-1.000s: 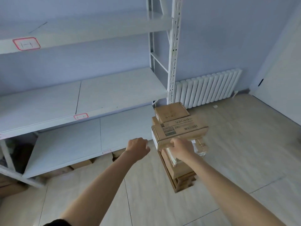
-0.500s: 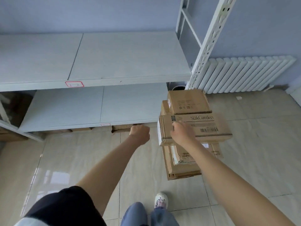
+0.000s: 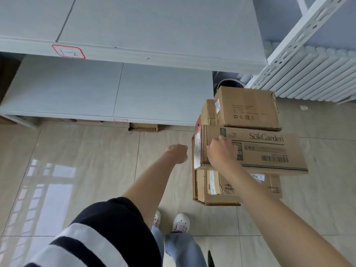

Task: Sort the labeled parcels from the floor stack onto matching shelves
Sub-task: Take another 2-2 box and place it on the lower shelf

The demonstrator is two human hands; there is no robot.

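Brown cardboard parcels in a floor stack (image 3: 240,151), just right of the shelves. On top, a small box (image 3: 247,108) with a white label on its left side and recycling marks on its lid. Beneath it, a long flat carton printed SukGarden (image 3: 269,151), barcode at the right, overhanging the pile. Lower boxes (image 3: 215,187) partly hidden. White shelves (image 3: 134,26): upper edge bearing a red-bordered tag (image 3: 68,52), lower shelf (image 3: 96,89) near the floor.

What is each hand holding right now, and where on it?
The right hand lies on the SukGarden box at its top, near the left end; a closed grip cannot be told. The left hand is a fist, holding nothing.
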